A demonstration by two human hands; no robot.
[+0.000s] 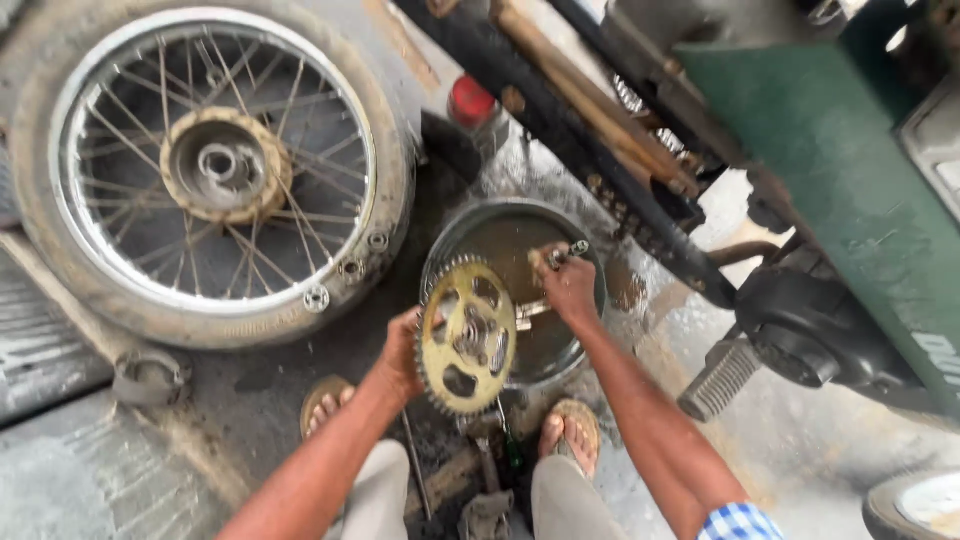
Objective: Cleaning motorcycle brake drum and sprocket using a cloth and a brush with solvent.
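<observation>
Left: spoked wheel (215,170) flat on the floor, blocking. Far and right: motorcycle frame (600,130) and footpeg (718,380), blocking. Centre: round basin (520,225), partly covered by toothed sprocket (467,335). Open passage: wet floor (650,330) between basin and footpeg; near-left floor, past small ring part (150,375).

A spoked wheel (212,170) with its muddy tyre is laid flat on the wet ground at the upper left. A red-capped container (472,103) is seen just beyond it. A green motorcycle (840,170) is parked on the right, with its ribbed footrest (718,380) stuck out low. Part of another tyre (915,505) is cut off at the bottom right corner. A grey metal part (150,376) is left below the wheel.
</observation>
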